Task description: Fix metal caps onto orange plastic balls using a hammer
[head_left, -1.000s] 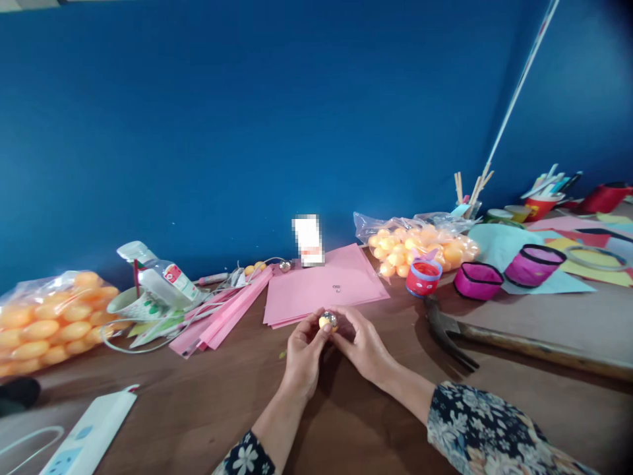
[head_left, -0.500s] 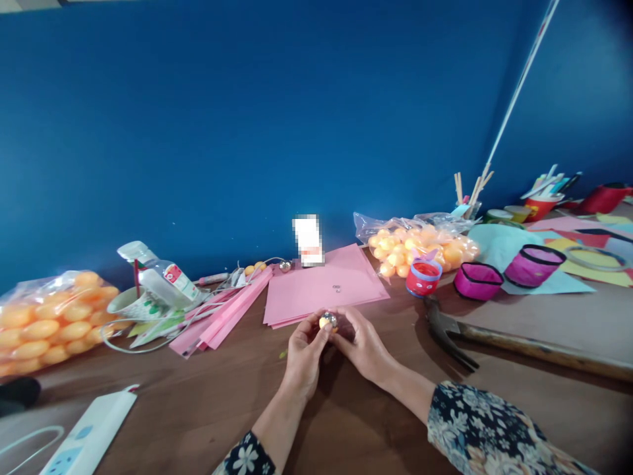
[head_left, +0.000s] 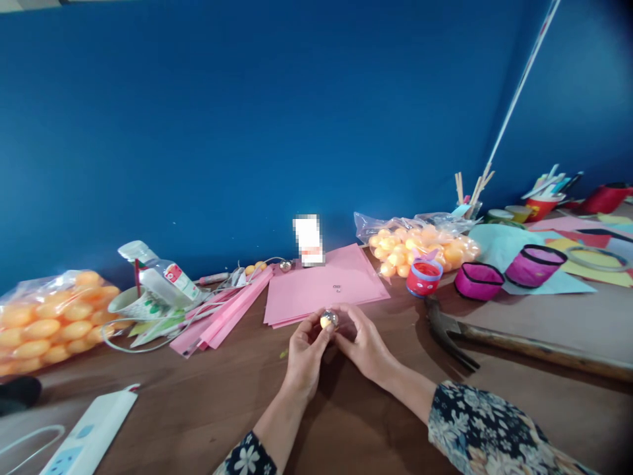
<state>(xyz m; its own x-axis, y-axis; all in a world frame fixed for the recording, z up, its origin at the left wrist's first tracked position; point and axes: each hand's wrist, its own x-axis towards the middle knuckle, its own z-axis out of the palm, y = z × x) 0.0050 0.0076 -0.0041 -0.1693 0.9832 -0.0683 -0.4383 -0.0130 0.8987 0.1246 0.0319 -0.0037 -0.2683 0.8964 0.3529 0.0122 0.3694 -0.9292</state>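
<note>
Between my two hands, above the table (head_left: 208,409), is a small shiny silver ball (head_left: 332,317). A yellow patch shows on its left side; I cannot tell whether this is a reflection or a separate yellow piece. My left hand (head_left: 305,349) pinches it from the left with thumb and fingertips. From the right, the thumb and fingers of my right hand (head_left: 364,343) close on it too. Just beyond the fingers lie pink sheets (head_left: 316,293) with small dark-and-white pieces (head_left: 337,288) on them. A similar silver ball (head_left: 285,265) rests beside the sheets' back left corner.
A hammer (head_left: 524,348) lies at right, near purple fabric rings (head_left: 479,281) and a red cup (head_left: 424,277). Bags of orange balls (head_left: 44,323) stand left and back right. Pink strips (head_left: 232,310), a tilted bottle (head_left: 173,280) and a power strip (head_left: 91,432) occupy the left.
The silver ball has turned very slightly between my fingers. Both hands stay in almost the same place.
</note>
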